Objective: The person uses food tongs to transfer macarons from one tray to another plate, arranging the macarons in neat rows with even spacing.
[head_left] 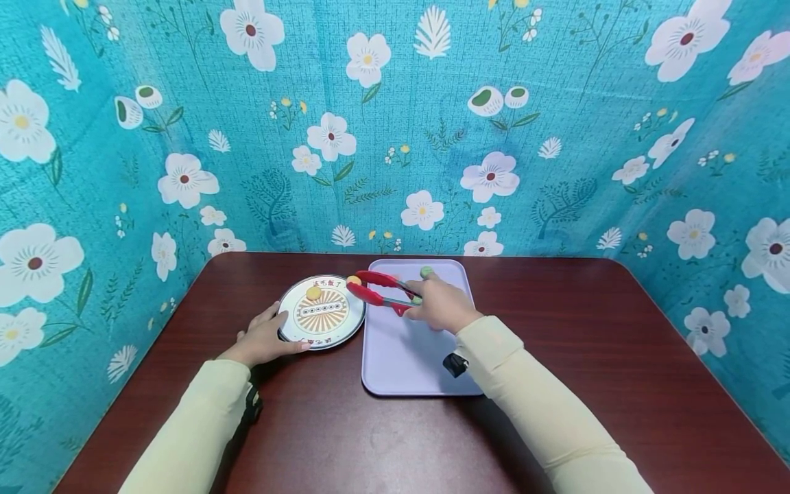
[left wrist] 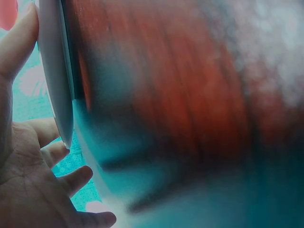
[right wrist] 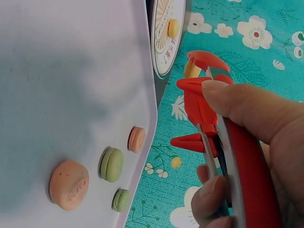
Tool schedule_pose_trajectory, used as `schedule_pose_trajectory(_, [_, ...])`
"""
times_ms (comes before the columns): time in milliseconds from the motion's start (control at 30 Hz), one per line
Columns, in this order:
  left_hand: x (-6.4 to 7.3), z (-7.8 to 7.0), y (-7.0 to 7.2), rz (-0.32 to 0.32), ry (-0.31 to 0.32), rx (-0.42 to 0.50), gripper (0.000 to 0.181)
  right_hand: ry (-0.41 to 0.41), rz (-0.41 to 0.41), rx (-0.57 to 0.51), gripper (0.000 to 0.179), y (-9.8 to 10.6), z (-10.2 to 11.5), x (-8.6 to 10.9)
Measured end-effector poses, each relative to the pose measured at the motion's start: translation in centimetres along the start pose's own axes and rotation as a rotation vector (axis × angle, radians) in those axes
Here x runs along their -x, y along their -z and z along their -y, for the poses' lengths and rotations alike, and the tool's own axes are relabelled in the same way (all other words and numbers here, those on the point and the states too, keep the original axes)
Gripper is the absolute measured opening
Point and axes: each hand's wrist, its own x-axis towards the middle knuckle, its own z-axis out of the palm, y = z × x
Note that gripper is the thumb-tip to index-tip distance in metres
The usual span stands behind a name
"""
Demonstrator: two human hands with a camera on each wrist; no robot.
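My left hand (head_left: 262,336) grips the left rim of a round white plate (head_left: 353,326), thumb along the near edge and fingers spread at the side. A yellow macaron (head_left: 313,293) lies on the plate. My right hand (head_left: 446,302) holds red kitchen tongs (head_left: 385,280) across the lavender tray. Between the red tips of the tongs is another yellow macaron (right wrist: 192,70), held above the plate's right edge in the head view. Pink (right wrist: 69,185) and green macarons (right wrist: 112,164) lie on the tray, partly hidden by my right hand in the head view.
The lavender tray (head_left: 401,374) stands close to the right of the plate on a dark red-brown table (head_left: 592,357). Teal flowered cloth (head_left: 382,137) hangs behind and at both sides of the table. The left wrist view is largely blurred.
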Motion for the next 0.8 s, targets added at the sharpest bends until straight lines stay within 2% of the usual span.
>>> schedule_pose_trajectory(267, [-0.1,-0.2,0.2,0.013,0.016,0.009,0.112,0.007,0.002,-0.023,0.067,-0.3,0.4,-0.4])
schedule_pose_trajectory(500, [-0.1,-0.2,0.2,0.011,0.009,0.009,0.112,0.037,-0.027,0.023,0.065,-0.7,0.7,-0.7])
schedule_pose_trajectory(800, [0.0,-0.2,0.2,0.011,0.015,-0.006,0.112,0.018,-0.009,0.040,0.066,-1.1,1.1,-1.0])
